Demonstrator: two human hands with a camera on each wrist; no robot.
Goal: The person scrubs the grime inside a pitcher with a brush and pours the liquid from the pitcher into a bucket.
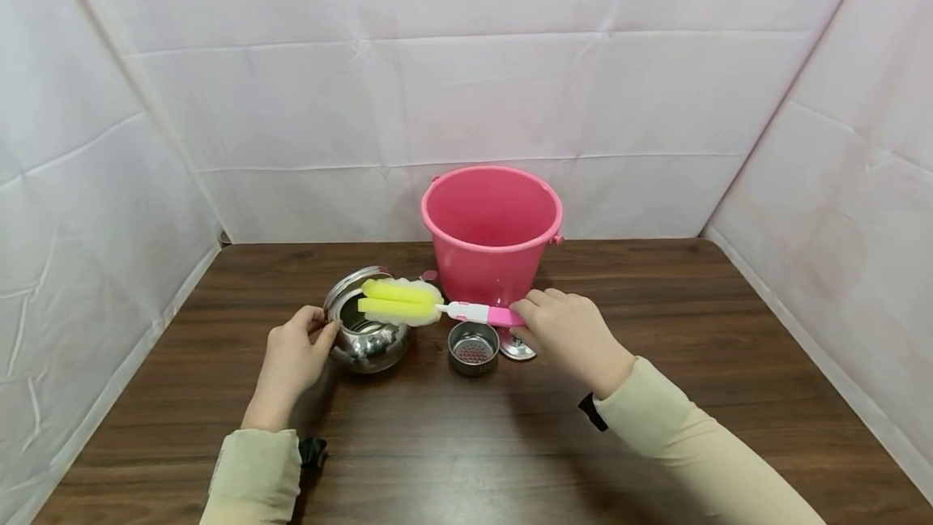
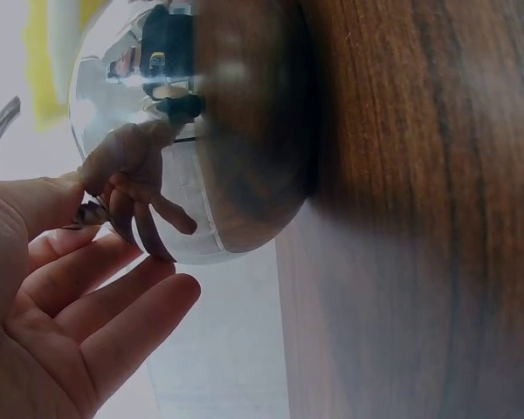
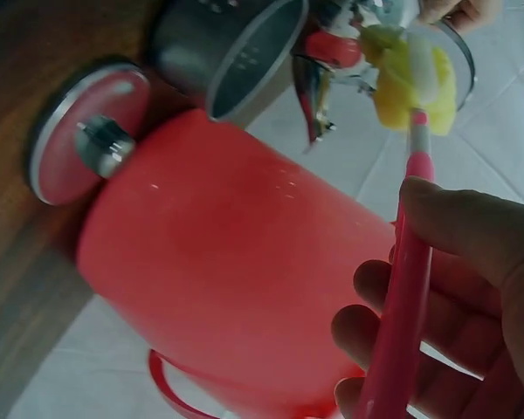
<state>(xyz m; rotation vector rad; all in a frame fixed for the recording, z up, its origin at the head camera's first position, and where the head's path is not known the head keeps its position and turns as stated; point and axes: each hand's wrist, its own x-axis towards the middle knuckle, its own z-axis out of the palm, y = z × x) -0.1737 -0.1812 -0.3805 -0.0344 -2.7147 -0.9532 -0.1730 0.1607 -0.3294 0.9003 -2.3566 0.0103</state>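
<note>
My left hand (image 1: 290, 356) pinches the rim area of a round, shiny steel teapot (image 1: 373, 352), thumb on the near side and fingers behind. The teapot stands uncovered on the table, its mirrored side filling much of the left wrist view. In my right hand (image 1: 572, 335) is a sponge bottle brush (image 1: 401, 303), gripped by its pink handle (image 3: 408, 288). The yellow and white sponge head is held above the teapot's opening, pointing left. Beside the teapot sits a steel strainer cup (image 1: 472, 356) with a perforated bottom. A round metal lid (image 1: 519, 347) lies partly hidden behind the brush hand.
A pink bucket (image 1: 490, 270) stands upright behind the strainer cup and lid, near the back of the brown wooden table (image 1: 452, 452). White cloth walls (image 1: 466, 96) enclose the table at the back and both sides.
</note>
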